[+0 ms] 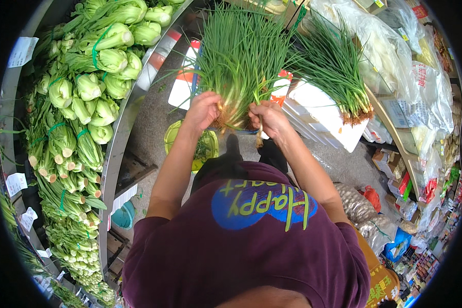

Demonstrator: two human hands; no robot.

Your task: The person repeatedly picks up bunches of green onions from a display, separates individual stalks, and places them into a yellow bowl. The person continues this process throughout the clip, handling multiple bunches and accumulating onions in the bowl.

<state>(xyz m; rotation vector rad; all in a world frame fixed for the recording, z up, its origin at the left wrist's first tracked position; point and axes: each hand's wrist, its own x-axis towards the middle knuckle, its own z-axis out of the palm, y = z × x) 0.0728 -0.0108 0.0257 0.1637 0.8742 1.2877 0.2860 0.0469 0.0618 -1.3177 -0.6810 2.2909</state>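
A large heap of scallions (238,50) lies before me, green tops pointing away and rooted white ends towards me. A blue-edged tray (195,77) shows beneath it. My right hand (271,117) pinches a scallion stalk (260,133) whose pale root end hangs below the fingers. At the left side of the rooty ends, my left hand (203,109) has its fingers curled; whether they grip anything is hidden. Another bundle of scallions (333,73) rests to the right on white foam boxes (319,111), its brown roots towards me.
On the left, a metal-edged shelf (113,165) holds stacked leafy stem vegetables (98,88), some tied with green bands. A yellow-green bin (171,140) with green scraps stands below my left forearm. Plastic-bagged goods (392,65) line the right. Mesh sacks (356,204) lie on the floor.
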